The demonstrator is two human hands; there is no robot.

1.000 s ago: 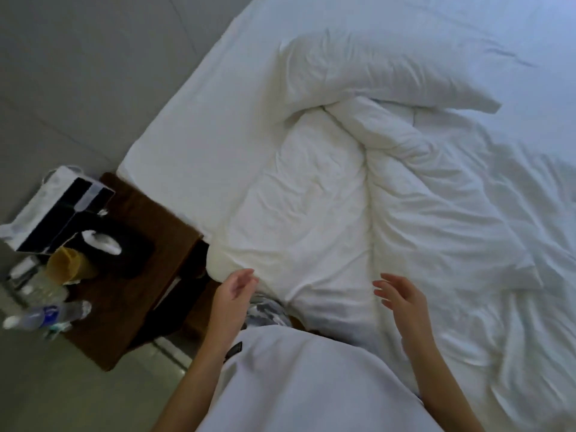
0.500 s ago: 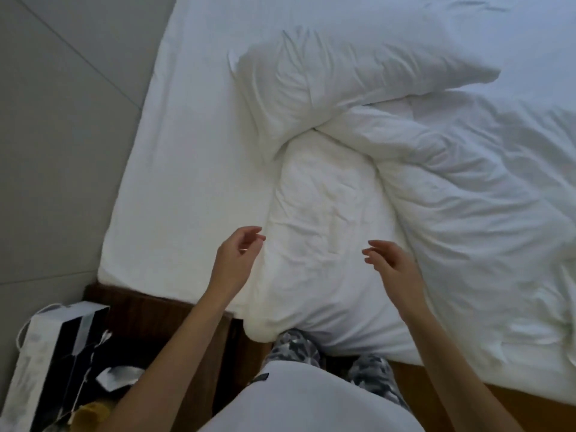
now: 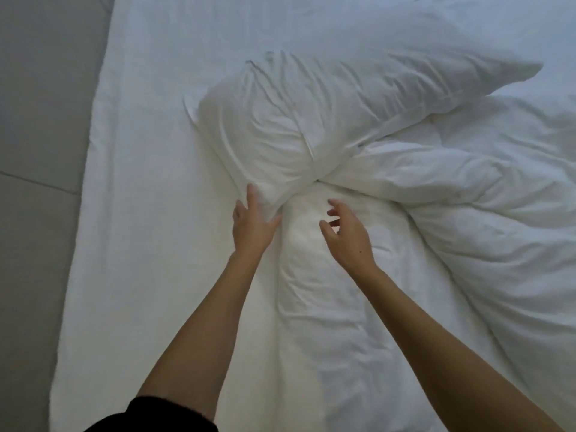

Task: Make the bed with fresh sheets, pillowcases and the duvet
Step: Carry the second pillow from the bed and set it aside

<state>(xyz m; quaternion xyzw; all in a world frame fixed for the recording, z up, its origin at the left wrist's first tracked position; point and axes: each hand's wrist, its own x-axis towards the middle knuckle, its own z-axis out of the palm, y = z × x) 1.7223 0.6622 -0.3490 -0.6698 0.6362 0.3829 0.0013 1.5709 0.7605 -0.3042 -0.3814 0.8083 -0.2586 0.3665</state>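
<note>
A white pillow (image 3: 327,113) lies crumpled across the middle of the bed, on the white fitted sheet (image 3: 149,213). A rumpled white duvet (image 3: 452,244) fills the right side and runs down the centre, its folded end meeting the pillow's near corner. My left hand (image 3: 252,222) reaches forward with straight fingers, its fingertips touching the pillow's near left corner. My right hand (image 3: 346,232) hovers over the duvet's folded end just below the pillow, fingers loosely spread and holding nothing.
Grey floor tiles (image 3: 40,151) run along the bed's left edge. The sheet lies smooth on the left strip of the mattress. A dark sleeve or cloth edge (image 3: 156,416) shows at the bottom.
I have leaned in over the bed and both hands have reached forward from the mattress edge to the pillow's near corner. The bedside table and bag have left the view.
</note>
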